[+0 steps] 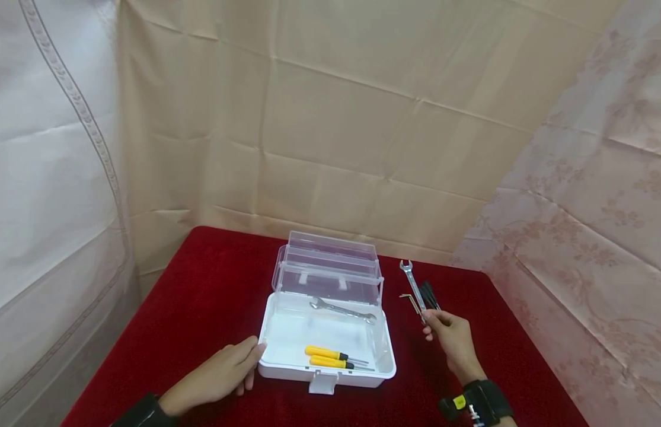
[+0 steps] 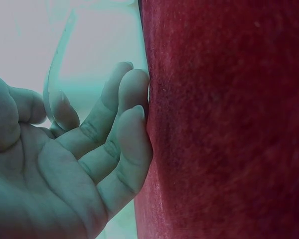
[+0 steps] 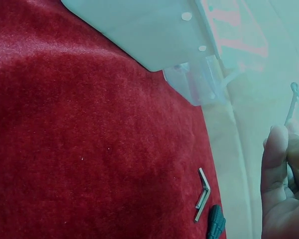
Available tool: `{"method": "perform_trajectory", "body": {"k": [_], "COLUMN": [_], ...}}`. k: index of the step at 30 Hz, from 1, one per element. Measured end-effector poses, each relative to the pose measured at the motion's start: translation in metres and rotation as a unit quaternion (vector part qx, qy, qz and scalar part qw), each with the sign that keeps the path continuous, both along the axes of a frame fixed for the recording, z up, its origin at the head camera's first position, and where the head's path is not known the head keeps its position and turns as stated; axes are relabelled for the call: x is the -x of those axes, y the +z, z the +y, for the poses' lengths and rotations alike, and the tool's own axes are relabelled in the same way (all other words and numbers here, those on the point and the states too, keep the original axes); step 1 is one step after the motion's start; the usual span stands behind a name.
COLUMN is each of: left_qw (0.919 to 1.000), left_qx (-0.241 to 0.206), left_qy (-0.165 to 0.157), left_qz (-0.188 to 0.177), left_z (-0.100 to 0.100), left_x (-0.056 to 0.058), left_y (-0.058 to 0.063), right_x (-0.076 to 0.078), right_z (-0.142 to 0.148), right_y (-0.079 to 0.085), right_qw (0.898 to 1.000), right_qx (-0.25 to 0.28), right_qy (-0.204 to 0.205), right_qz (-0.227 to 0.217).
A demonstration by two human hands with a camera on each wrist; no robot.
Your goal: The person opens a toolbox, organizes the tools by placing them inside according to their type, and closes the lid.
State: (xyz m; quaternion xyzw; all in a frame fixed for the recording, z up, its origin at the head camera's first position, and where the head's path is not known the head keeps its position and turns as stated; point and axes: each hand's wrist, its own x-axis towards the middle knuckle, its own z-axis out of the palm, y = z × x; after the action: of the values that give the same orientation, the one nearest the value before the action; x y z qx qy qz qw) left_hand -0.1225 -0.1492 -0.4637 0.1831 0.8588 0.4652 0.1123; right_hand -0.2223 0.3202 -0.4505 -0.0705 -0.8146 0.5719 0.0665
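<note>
A: Metal thing in the right hand (image 1: 450, 338), what is it?

B: Wrench (image 1: 412, 284). Shiny silver, U-shaped mouth up top. The grip is pinching its lower end between thumb and fingers, over the right part of the bench (image 1: 202, 308), between the box (image 1: 284, 372) and the right edge.

A: And the left hand (image 1: 223, 370)?

B: On the box's left side, thumb and index pinching the rim, other fingers loosely bent along the outside.

A: Box details pls.

B: Smooth white plastic, rounded corners, flap latch (image 1: 322, 383) on the front. It sits about midway between the bench's left and right edges, see-through lid (image 1: 325, 267) tipped back toward the far edge. Inside: a second wrench (image 1: 343, 309) lying at a slant, plus two screwdrivers (image 1: 325, 352), yellow handles with black collars, near the front wall.

A: Anything else?

B: L-shaped hex keys (image 3: 206, 189) and dark handles (image 3: 216, 221) toward the far right corner. Bench is covered in velvety red cloth (image 1: 165, 350).

A: Any brands?

B: Right wrist strap (image 1: 482, 400) has white marks and a yellow tag (image 1: 459, 402), too small to read.
</note>
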Motion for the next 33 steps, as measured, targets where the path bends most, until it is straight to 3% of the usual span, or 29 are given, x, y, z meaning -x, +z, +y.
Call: {"method": "perform_trajectory", "body": {"k": [33], "left_qw": [1.0], "left_qx": [-0.006], "left_qy": [0.001], "left_qz": [-0.001], "left_z": [0.0], "left_x": [0.0], "left_y": [0.001], "right_x": [-0.003], "right_z": [-0.012], "right_y": [0.002], "right_qw": [0.999], "right_qx": [-0.011], "right_qy": [0.034], "right_qz": [0.02]}}
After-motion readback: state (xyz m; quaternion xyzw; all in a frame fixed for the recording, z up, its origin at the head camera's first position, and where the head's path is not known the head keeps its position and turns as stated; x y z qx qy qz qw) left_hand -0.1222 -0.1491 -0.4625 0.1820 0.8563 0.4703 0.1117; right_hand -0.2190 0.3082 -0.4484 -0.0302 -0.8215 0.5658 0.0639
